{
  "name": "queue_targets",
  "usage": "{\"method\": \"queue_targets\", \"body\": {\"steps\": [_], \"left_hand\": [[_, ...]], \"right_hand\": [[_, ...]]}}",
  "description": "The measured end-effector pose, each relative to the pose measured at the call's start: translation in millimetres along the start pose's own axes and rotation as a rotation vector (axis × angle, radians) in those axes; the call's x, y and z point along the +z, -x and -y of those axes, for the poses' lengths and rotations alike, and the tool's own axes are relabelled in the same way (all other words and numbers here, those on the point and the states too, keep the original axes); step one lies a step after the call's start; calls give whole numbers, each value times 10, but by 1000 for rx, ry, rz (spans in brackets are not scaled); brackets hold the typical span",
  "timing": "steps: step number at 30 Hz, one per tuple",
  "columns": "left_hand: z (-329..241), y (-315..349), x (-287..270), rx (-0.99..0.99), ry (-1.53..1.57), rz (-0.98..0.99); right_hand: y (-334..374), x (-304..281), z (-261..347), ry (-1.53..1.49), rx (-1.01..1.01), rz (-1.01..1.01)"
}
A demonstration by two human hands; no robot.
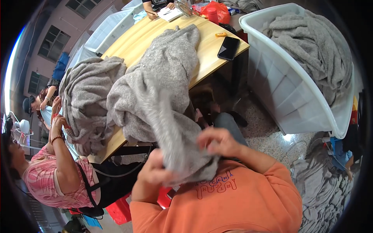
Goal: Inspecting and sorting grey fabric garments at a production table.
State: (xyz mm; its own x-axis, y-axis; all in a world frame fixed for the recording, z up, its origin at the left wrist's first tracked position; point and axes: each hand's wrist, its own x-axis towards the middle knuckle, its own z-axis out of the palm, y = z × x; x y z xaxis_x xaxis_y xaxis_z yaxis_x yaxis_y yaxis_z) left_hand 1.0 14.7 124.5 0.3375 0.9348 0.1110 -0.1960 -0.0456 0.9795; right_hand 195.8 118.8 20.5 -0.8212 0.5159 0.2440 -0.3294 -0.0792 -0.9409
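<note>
A grey fuzzy knit garment [167, 116] stretches from the wooden table [217, 35] down over its near edge to my lap. Part of it is blurred by motion. My left hand [155, 169] is closed on the garment's near end, close to my chest. To its right, my right hand [220, 142] has bent fingers closed at the garment's edge; the fingertips are partly hidden. Left of the garment lies a second heap of grey knit fabric [87, 97], which a co-worker's hands [58, 122] touch from the left.
A large white plastic bin [287, 70] full of grey knits [311, 44] stands at my right. A black phone [229, 48] and a small orange item [221, 34] lie near the table's right corner. Across the table are another person's hands [152, 14]. More grey garments [326, 186] lie at lower right.
</note>
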Motion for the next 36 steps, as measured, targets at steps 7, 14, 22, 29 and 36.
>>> {"method": "queue_targets", "body": {"steps": [7,14,22,29,36], "left_hand": [[-670,252,135,183,-471,874],[-869,721,513,629,-147,-571],[-2118,1110,-316,664,-1970,-1643],[-1824,121,26,177,-1621,-771],[1079,49,-722,-307,-1490,-337]], "right_hand": [[-732,139,-240,864,-417,-224],[-679,565,-172,439,-307,436],[202,-32,1190,-24,-93,-275],[497,-433,1384,285,190,-210],[776,-615,-461,1108,670,-150]]}}
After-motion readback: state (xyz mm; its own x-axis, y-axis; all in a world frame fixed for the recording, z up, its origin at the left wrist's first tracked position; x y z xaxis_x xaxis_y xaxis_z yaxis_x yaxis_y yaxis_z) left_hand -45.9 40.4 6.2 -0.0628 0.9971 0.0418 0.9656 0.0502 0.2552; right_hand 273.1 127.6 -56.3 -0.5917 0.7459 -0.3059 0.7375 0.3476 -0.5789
